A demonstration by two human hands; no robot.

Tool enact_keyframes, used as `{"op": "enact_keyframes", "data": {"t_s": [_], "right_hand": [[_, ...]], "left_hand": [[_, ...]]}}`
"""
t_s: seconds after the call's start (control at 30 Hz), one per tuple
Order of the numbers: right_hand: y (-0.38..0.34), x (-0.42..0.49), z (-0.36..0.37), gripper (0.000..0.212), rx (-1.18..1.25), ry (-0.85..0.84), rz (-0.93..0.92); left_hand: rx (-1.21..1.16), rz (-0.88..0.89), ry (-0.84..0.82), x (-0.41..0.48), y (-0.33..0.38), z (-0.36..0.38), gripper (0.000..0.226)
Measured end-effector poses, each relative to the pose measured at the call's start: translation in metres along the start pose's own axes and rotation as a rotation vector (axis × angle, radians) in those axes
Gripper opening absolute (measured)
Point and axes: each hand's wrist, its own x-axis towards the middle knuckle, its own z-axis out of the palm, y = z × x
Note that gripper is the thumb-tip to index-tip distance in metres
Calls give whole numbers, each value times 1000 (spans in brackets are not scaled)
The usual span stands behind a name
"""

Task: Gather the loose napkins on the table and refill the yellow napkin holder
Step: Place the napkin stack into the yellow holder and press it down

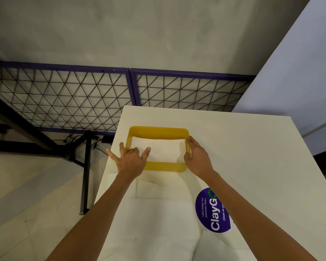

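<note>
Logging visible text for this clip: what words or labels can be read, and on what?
"ClayG", then a green mark: purple sticker on the table.
"Let's keep our pantries clean.": same sticker.
"Clean as yo", rest hidden by the right forearm: same sticker.
Nothing readable on the yellow napkin holder.

— How's the light?
— Even and rather dim; a soft shadow lies just below the yellow napkin holder (166, 166).
— Sharpness?
— Crisp mid-frame, soft along the bottom; the fence (132, 85) bows toward the left edge.
</note>
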Motion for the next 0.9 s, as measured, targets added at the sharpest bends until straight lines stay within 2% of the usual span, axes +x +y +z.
{"op": "enact_keyframes", "data": {"t_s": [0.1,0.23,0.37,0.53,0.7,0.9], "right_hand": [[2,-5,0,54,79,28,38],[7,-15,-2,51,220,111,96],[12,-31,-9,51,304,148,151],[14,-64,-18,53,366,129,188],[31,-112,-24,53,400,93,218],[62,-177,-19,47,465,41,303]], "left_hand": [[-45,6,48,-4,1,-2,62],[-213,49,209,-15,2,-5,50],[-422,193,336,-35,14,-13,53],[-547,271,367,-75,38,-14,53],[-519,257,308,-129,59,9,63],[-512,88,96,-203,81,55,67]]}}
